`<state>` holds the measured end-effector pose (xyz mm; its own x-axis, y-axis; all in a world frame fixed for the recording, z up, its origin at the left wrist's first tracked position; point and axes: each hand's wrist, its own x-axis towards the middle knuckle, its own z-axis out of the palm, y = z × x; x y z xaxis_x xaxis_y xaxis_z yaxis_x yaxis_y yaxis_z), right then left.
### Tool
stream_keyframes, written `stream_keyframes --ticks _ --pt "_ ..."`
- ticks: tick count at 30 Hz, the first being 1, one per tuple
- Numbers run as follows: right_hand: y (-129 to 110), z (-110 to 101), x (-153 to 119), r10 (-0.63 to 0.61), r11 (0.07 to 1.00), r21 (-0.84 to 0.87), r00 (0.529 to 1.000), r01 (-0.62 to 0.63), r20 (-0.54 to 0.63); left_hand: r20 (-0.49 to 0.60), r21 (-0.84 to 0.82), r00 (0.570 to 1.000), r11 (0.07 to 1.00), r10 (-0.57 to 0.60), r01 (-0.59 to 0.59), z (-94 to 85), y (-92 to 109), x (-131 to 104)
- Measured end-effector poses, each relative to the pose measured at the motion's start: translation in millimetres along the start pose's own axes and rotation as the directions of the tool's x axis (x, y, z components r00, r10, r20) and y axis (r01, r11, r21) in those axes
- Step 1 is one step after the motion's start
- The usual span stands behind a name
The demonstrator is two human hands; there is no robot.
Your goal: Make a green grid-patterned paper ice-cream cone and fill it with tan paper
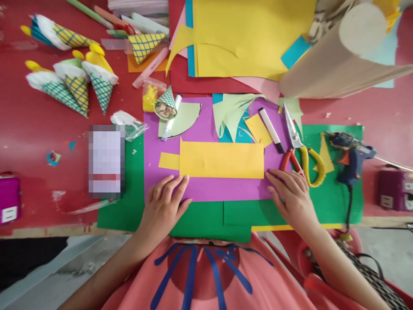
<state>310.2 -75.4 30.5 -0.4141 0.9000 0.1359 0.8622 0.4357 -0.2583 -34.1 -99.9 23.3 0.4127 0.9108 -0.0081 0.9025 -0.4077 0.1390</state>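
A yellow paper strip (222, 160) lies flat on the purple sheet (206, 189), with a smaller yellow piece (169, 161) at its left end. My left hand (167, 200) rests palm down, fingers spread, its fingertips at the strip's lower left corner. Beside the strip's lower right corner lies my right hand (292, 193), fingers apart and holding nothing. Just above that hand are scissors (298, 146) with red and yellow handles. A black-capped marker (271, 129) sits above the strip's right end. Green scraps (234, 112) and a small yellow square (259, 130) lie behind the strip.
Patterned paper cones (101, 88) lie at the back left, near a pixelated object (106, 161). A glue gun (353, 161) is at the right. Large yellow sheets (251, 34) and a covered roll (325, 64) fill the back. A small cone (166, 103) stands near a marker.
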Motion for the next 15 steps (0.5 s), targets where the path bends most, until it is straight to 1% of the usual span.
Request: stream_keyframes --ticks 2,3,5,6,7,8,9,11,12,14,15 --pt "-1.2 0.8 3.8 0.019 0.995 0.101 1.000 -0.017 -0.018 0.002 -0.001 1.000 1.000 -0.002 0.002 0.1 -0.2 -0.4" --pt "-2.1 1.2 5.7 0.048 0.985 0.166 0.999 -0.043 -0.026 0.003 0.001 1.000 1.000 -0.002 0.002 0.1 -0.4 -0.6" --pt "-2.8 2.3 9.4 0.170 0.929 0.338 0.985 -0.152 -0.024 0.006 0.000 1.000 1.000 -0.001 0.001 -0.1 -0.8 -0.7" --pt "-2.4 3.3 11.7 0.248 0.869 0.444 0.969 -0.218 -0.009 0.008 -0.002 1.000 1.000 -0.001 0.001 -0.4 -1.1 -0.6" --pt "-1.4 4.7 14.5 0.318 0.785 0.556 0.948 -0.274 0.018 0.011 -0.004 1.000 1.000 0.000 0.000 -0.9 -1.6 -0.2" --pt "0.0 6.3 18.1 0.366 0.683 0.664 0.929 -0.304 0.048 0.012 -0.005 1.000 1.000 0.003 -0.003 -1.4 -2.3 0.5" --pt "1.4 8.0 22.3 0.389 0.577 0.757 0.918 -0.308 0.077 0.012 -0.006 1.000 1.000 0.008 -0.008 -2.1 -3.2 1.5" --pt "3.1 10.7 32.7 0.392 0.388 0.861 0.904 -0.329 0.169 0.010 -0.019 1.000 1.000 0.023 -0.023 -3.4 -5.8 4.4" --pt "2.9 11.4 38.3 0.381 0.316 0.883 0.898 -0.348 0.218 0.008 -0.035 1.000 0.999 0.030 -0.030 -3.9 -7.4 6.3" --pt "0.4 11.0 48.3 0.334 0.218 0.888 0.885 -0.406 0.323 -0.009 -0.092 0.999 0.995 0.038 -0.039 -4.9 -10.7 10.2" --pt "-1.6 9.9 52.1 0.321 0.195 0.884 0.879 -0.426 0.353 -0.030 -0.126 0.999 0.991 0.034 -0.037 -5.5 -12.1 12.2"
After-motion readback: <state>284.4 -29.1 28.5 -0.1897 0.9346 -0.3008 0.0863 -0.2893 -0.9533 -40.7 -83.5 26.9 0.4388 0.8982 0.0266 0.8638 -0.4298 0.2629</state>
